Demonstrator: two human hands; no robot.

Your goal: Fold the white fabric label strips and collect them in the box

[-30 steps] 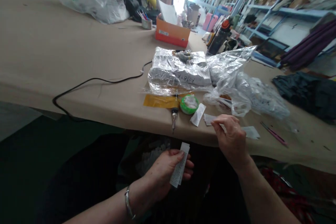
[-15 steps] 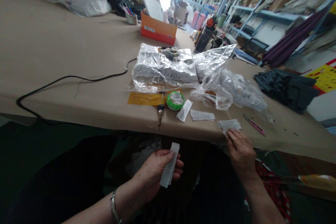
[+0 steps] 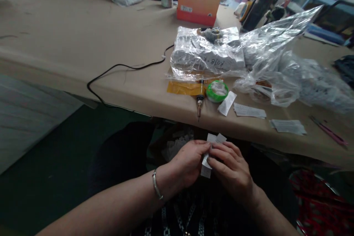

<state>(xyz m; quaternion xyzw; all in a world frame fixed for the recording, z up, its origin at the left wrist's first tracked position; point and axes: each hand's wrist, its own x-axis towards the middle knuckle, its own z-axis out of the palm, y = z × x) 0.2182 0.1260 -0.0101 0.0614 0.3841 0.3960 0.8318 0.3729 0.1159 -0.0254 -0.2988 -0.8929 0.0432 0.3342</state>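
Note:
Below the table edge, my left hand (image 3: 188, 162) pinches white printed label strips (image 3: 205, 170) between thumb and fingers. My right hand (image 3: 232, 166) closes on the same strips from the other side; a second strip end sticks out at an angle between the hands. Its fingertips partly cover the paper. On the table just beyond lie a blank white strip (image 3: 227, 103), a fanned pile of printed labels (image 3: 249, 111) and another label pile (image 3: 288, 126). A soldering iron (image 3: 199, 103) points toward me beside a green round tub (image 3: 217, 91) with white fluffy stuff inside.
Pink tweezers (image 3: 329, 131) lie at the right. Behind the iron sit a plastic-wrapped white bundle (image 3: 207, 53) and crumpled clear bags (image 3: 279, 70). A black cord (image 3: 121, 65) runs over the table edge. Farther back stand an orange box (image 3: 197, 9) and a pen cup (image 3: 166, 0).
My right hand has left the label pile on the table and come to the strips in my left hand. The view has turned left and downward.

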